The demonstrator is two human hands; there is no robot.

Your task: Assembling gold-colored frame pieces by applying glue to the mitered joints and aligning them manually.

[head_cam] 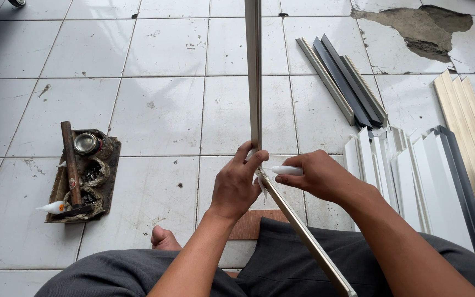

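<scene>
Left hand [237, 184] fingers curled, gripping. Right hand [317, 176] closed, fingers pinched, knuckles up. Both forearms angled inward.

Two small white glue tubes are the main packages in view. One tube [288, 170], with a narrow nozzle pointing left, sits in the right hand [317, 176]. The other tube [53, 208] (white with an orange band at its base) lies at the near left corner of a dark tray [114, 159] on the floor. A round metal can [87, 143] stands at the tray's far end.
</scene>
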